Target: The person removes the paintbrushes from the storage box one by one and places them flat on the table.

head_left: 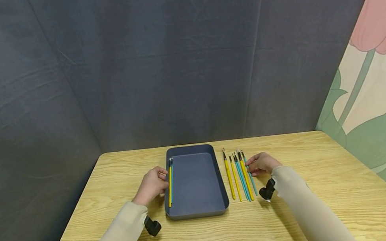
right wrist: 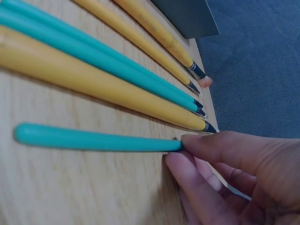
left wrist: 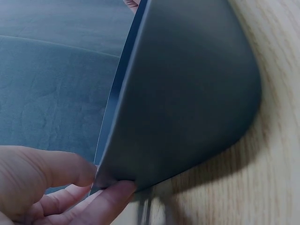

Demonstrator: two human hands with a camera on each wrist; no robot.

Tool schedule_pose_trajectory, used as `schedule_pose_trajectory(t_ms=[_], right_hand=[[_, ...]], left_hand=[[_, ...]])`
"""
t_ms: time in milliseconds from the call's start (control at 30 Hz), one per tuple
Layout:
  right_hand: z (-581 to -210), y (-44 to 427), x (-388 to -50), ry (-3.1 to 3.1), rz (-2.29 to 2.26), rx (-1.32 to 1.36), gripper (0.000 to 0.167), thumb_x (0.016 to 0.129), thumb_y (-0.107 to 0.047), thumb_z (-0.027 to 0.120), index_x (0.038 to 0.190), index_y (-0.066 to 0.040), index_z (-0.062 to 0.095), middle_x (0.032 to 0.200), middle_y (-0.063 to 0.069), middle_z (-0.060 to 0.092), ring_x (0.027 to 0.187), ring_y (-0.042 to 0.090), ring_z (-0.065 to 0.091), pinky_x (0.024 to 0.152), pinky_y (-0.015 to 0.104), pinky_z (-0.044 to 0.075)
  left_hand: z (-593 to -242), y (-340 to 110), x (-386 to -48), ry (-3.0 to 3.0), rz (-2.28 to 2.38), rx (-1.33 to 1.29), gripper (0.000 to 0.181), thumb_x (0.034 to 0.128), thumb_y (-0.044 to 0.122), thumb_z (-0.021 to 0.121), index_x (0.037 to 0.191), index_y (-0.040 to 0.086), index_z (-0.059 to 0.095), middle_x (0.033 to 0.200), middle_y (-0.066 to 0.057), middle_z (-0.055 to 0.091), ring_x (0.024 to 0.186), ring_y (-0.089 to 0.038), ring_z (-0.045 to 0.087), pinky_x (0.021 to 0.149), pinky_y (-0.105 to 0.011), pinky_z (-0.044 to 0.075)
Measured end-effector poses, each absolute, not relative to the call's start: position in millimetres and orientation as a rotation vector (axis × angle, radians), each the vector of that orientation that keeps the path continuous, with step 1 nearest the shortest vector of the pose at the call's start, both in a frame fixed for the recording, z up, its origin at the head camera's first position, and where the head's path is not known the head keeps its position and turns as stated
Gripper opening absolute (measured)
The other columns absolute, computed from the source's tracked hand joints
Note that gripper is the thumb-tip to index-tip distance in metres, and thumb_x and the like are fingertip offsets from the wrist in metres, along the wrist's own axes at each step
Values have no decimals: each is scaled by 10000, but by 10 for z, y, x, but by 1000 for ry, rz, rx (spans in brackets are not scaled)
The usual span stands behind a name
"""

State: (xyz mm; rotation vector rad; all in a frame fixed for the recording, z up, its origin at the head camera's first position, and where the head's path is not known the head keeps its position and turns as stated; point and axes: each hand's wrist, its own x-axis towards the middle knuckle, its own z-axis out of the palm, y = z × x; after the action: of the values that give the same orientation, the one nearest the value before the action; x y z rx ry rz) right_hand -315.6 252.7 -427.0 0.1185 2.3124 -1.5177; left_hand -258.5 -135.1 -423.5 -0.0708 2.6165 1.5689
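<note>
My left hand (head_left: 153, 184) grips the left rim of a dark grey rectangular tray (head_left: 196, 183), thumb on one side and fingers against the outer wall, as the left wrist view shows. Inside the tray, along its left side, lie a yellow paintbrush (head_left: 170, 190) and a teal paintbrush (head_left: 172, 182). To the right of the tray, my right hand (head_left: 263, 163) pinches a teal paintbrush (right wrist: 98, 140) near its bristle end, between thumb and fingers. That brush is the rightmost of a row; its bristles are hidden by the fingers in the right wrist view.
Between the tray and my right hand, several yellow and teal paintbrushes lie side by side, including a thick yellow one (right wrist: 93, 86) and a leftmost yellow one (head_left: 229, 176). A dark curtain (head_left: 172, 67) stands behind the wooden table (head_left: 199, 239); a flower-patterned panel (head_left: 383, 95) is at right.
</note>
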Motion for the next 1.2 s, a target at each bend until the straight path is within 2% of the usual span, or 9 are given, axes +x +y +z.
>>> schedule_pose_trajectory(t_ms=[1200], right_hand=[[-4205,2534,-3129,2296,-1517,99,310,884,64,593,1176,152,541,833,104,687,648,113,663,628,267,585]], left_hand=[[-4250,-1342,-2597,2610,1567,-77,368,791,-100,656,1146,-42,575,970,-156,565,727,-213,599,583,-308,565]])
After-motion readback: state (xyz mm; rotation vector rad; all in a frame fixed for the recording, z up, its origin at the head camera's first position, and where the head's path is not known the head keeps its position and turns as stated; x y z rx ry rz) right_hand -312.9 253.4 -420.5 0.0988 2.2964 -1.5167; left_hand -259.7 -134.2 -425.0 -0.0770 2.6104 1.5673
